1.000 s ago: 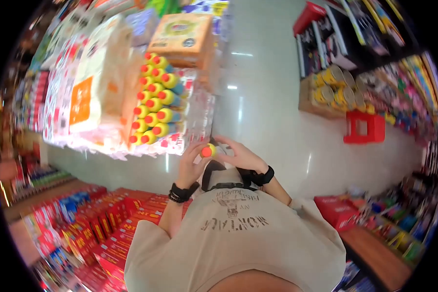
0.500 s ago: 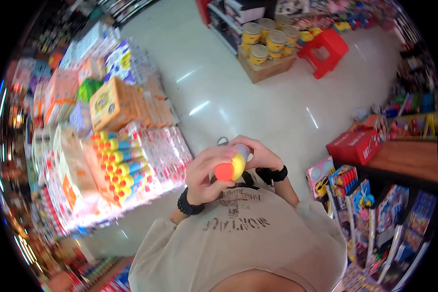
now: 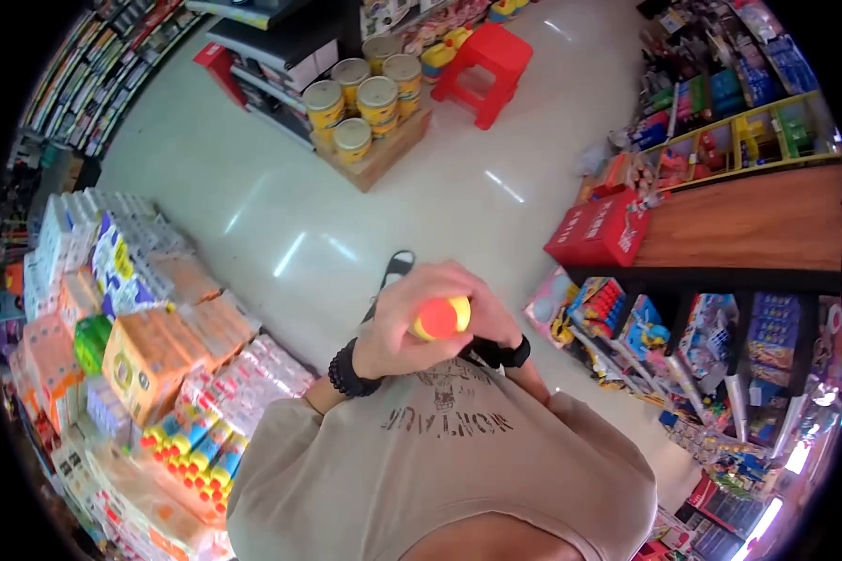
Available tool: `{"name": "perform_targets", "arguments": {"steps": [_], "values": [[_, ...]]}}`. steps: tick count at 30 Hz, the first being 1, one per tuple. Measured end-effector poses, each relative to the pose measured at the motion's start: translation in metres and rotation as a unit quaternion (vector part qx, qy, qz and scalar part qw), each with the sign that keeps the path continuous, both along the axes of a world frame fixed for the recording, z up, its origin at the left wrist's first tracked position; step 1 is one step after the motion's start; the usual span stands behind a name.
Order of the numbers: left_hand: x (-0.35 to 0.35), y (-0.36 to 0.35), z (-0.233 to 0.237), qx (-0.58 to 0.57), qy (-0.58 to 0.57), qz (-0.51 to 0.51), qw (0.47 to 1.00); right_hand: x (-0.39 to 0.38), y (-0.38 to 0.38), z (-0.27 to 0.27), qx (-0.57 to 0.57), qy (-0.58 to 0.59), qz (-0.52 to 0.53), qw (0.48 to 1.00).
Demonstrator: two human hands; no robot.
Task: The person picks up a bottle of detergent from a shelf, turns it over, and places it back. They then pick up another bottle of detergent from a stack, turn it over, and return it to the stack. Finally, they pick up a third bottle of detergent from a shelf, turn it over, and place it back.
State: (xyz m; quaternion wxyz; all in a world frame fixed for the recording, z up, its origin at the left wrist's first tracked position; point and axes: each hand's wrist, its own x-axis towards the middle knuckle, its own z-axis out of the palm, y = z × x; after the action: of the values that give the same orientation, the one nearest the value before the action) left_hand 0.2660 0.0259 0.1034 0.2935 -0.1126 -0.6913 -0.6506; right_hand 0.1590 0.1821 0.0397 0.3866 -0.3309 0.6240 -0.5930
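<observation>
A yellow bottle with a red cap (image 3: 441, 319) is held in front of my chest, its cap facing the camera. My left hand (image 3: 398, 323), with a black beaded bracelet on the wrist, wraps round the bottle near its cap. From the other side my right hand (image 3: 492, 321), wearing a black wristband, also closes on the bottle, its fingers partly hidden behind it. Similar red-capped yellow and blue bottles (image 3: 196, 455) lie stacked at the lower left, beside packs of tissue (image 3: 145, 365).
Yellow tins (image 3: 379, 101) stand on a wooden base (image 3: 374, 166) ahead, next to a red stool (image 3: 489, 67). A red box (image 3: 601, 227) sits on the right by a brown shelf top (image 3: 739, 220). Boxed toys (image 3: 711, 332) fill the rack below.
The view has turned, so the stacked goods sit lower left and the tins and shelf have shifted left. The bottle now points its cap more directly at the camera. Both hands still hold it.
</observation>
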Motion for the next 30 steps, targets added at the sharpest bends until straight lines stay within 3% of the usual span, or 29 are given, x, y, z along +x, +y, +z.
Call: {"name": "perform_targets", "arguments": {"steps": [4,8,18,21,27,30], "values": [[-0.067,-0.023,-0.003,0.008,0.018,-0.054,0.998,-0.026,-0.016,0.026,0.045,-0.155,-0.093,0.983],[-0.129,-0.038,-0.003,0.005,-0.002,-0.077,0.997,-0.069,-0.033,0.041,-0.038,-0.177,-0.142,0.973],[-0.265,-0.028,-0.013,-0.037,-0.039,-0.227,0.972,-0.157,-0.007,-0.001,-0.072,-0.082,-0.266,0.958],[-0.311,-0.019,-0.019,-0.063,-0.056,-0.239,0.967,-0.196,0.000,-0.013,-0.074,-0.104,-0.307,0.943],[-0.413,0.003,-0.022,-0.148,-0.163,-0.237,0.946,-0.307,0.009,-0.046,-0.111,-0.115,-0.269,0.950],[-0.471,0.008,-0.002,-0.197,-0.148,-0.217,0.944,-0.369,0.012,-0.016,-0.149,-0.112,-0.270,0.945]]}}
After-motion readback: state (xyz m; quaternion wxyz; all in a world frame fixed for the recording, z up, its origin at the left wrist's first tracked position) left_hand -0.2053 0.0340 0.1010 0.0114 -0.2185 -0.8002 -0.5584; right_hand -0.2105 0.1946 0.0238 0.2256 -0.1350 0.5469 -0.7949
